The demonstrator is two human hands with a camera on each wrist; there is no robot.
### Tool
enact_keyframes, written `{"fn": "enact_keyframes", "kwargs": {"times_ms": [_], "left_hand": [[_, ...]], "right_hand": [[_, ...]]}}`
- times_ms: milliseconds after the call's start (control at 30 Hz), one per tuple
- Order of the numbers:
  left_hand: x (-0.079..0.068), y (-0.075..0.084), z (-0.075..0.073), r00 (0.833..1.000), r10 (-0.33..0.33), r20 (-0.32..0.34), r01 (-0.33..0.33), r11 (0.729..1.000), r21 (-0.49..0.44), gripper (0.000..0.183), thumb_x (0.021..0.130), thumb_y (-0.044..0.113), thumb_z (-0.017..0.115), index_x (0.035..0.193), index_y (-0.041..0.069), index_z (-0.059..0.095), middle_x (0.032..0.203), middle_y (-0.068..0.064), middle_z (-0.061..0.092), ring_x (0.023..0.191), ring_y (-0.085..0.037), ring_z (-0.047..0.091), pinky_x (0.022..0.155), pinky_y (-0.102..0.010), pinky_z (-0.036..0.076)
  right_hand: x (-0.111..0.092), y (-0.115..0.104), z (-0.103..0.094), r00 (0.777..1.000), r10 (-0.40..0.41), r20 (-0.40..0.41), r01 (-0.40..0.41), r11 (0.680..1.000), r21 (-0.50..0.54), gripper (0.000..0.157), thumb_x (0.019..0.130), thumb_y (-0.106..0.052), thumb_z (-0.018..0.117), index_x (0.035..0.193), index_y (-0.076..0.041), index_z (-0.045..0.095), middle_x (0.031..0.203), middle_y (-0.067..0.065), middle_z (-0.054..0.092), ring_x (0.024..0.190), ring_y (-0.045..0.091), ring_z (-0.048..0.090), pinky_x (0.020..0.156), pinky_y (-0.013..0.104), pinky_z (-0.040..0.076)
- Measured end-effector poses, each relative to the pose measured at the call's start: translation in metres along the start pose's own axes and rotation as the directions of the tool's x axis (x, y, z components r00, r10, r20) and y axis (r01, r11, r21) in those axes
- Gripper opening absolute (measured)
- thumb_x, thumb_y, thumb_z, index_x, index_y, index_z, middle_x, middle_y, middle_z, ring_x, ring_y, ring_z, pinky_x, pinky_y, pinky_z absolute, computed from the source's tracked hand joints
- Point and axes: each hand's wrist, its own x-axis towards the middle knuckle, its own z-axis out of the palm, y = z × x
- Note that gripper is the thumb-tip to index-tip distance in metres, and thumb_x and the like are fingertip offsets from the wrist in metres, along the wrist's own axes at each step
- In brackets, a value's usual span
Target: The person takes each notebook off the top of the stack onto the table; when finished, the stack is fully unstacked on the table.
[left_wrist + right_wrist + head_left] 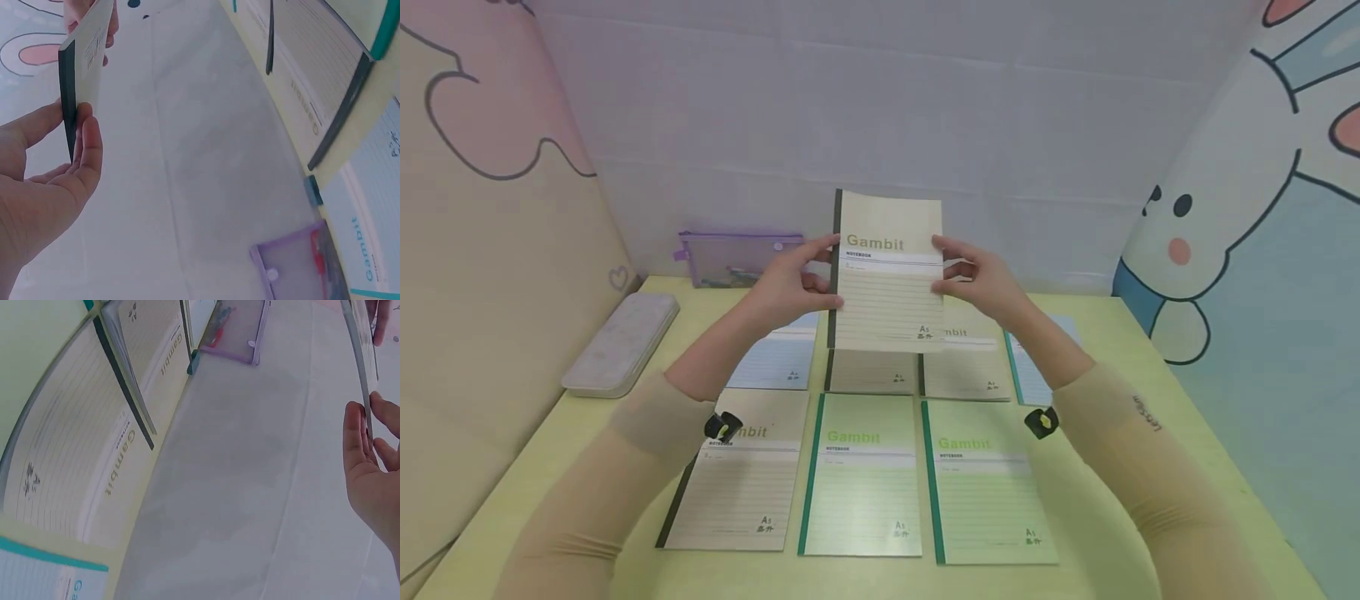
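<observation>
A cream Gambit notebook (887, 292) with a dark spine is held upright above the table, its cover facing the head camera. My left hand (786, 287) pinches it by the spine edge, thumb in front and other fingers around the back. On the opposite long edge, my right hand (983, 282) pinches it between thumb and fingers. The left wrist view shows the dark spine (67, 94) between thumb and fingertips. In the right wrist view the notebook's thin page edge (357, 356) runs into the right hand's grip. Its lower part hides some of a grey-beige notebook (868, 372) behind.
Notebooks lie in two rows: front, a beige one (737, 492) and two green ones (865, 492) (992, 500); behind, a blue one (778, 354), a beige one (962, 367) and another blue one (1030, 375). A grey case (621, 343) and purple zip pouch (722, 254) stand left.
</observation>
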Motion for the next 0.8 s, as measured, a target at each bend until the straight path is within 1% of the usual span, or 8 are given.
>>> {"fn": "enact_keyframes", "kwargs": {"times_ms": [100,167,300,400,533,600,700,800], "left_hand": [[0.000,0.013,0.010,0.999,0.018,0.026,-0.017,0.999,-0.028,0.089,0.079,0.007,0.076,0.149,0.030,0.026,0.138,-0.003,0.042,0.086,-0.015,0.064,0.082,-0.033,0.053],[0.001,0.021,0.017,0.999,0.034,0.041,-0.033,0.999,-0.038,0.088,0.080,0.009,0.075,0.149,0.032,0.026,0.138,-0.003,0.042,0.086,-0.014,0.064,0.083,-0.033,0.052],[0.002,0.037,0.032,0.995,0.083,0.063,-0.080,0.995,-0.055,0.085,0.081,0.010,0.074,0.148,0.031,0.027,0.133,-0.003,0.046,0.085,-0.014,0.066,0.082,-0.032,0.053],[0.004,0.045,0.044,0.989,0.128,0.075,-0.126,0.992,-0.032,0.083,0.081,0.012,0.074,0.148,0.030,0.028,0.128,-0.004,0.049,0.084,-0.013,0.065,0.081,-0.031,0.054],[0.005,0.053,0.064,0.981,0.168,0.094,-0.169,0.986,0.007,0.082,0.081,0.014,0.074,0.149,0.028,0.029,0.124,-0.005,0.053,0.084,-0.012,0.062,0.083,-0.027,0.053],[0.005,0.057,0.075,0.978,0.177,0.107,-0.179,0.984,0.005,0.082,0.081,0.014,0.074,0.149,0.027,0.029,0.122,-0.004,0.055,0.083,-0.012,0.061,0.083,-0.025,0.052],[0.006,0.061,0.093,0.975,0.183,0.124,-0.184,0.983,0.001,0.082,0.081,0.015,0.075,0.148,0.027,0.030,0.117,-0.002,0.058,0.083,-0.011,0.060,0.081,-0.024,0.051],[0.008,0.063,0.113,0.970,0.189,0.152,-0.192,0.981,0.008,0.081,0.081,0.018,0.076,0.148,0.027,0.031,0.111,0.002,0.062,0.082,-0.008,0.059,0.074,-0.022,0.050]], "right_hand": [[-0.014,-0.005,-0.018,1.000,0.015,0.016,-0.014,0.997,-0.070,0.068,0.082,-0.013,0.073,0.143,-0.021,0.043,0.123,0.008,0.049,0.098,0.015,0.055,0.073,0.015,0.049],[-0.023,-0.007,-0.030,1.000,0.022,0.022,-0.019,0.992,-0.127,0.069,0.083,-0.018,0.074,0.144,-0.023,0.041,0.125,0.007,0.050,0.100,0.016,0.054,0.075,0.014,0.048],[-0.042,-0.008,-0.050,1.000,0.019,0.018,-0.014,0.972,-0.235,0.069,0.084,-0.025,0.073,0.145,-0.026,0.039,0.124,0.005,0.052,0.101,0.018,0.054,0.078,0.012,0.047],[-0.058,-0.009,-0.063,1.000,0.019,0.003,-0.018,0.964,-0.264,0.068,0.085,-0.024,0.072,0.145,-0.026,0.039,0.121,0.005,0.053,0.099,0.017,0.054,0.078,0.011,0.048],[-0.081,-0.009,-0.079,0.999,0.040,-0.028,-0.047,0.953,-0.298,0.068,0.084,-0.023,0.072,0.144,-0.028,0.040,0.118,0.002,0.055,0.095,0.014,0.056,0.072,0.013,0.048],[-0.093,-0.007,-0.087,0.998,0.050,-0.041,-0.060,0.945,-0.322,0.068,0.084,-0.023,0.073,0.144,-0.028,0.041,0.115,0.001,0.056,0.092,0.013,0.057,0.069,0.015,0.047],[-0.108,0.000,-0.099,0.998,0.043,-0.043,-0.056,0.931,-0.360,0.068,0.084,-0.020,0.073,0.144,-0.026,0.041,0.108,0.002,0.058,0.087,0.012,0.059,0.068,0.017,0.046],[-0.122,0.008,-0.112,0.998,0.045,-0.034,-0.054,0.917,-0.394,0.069,0.083,-0.016,0.073,0.144,-0.022,0.040,0.101,0.003,0.060,0.083,0.012,0.060,0.067,0.018,0.046]]}}
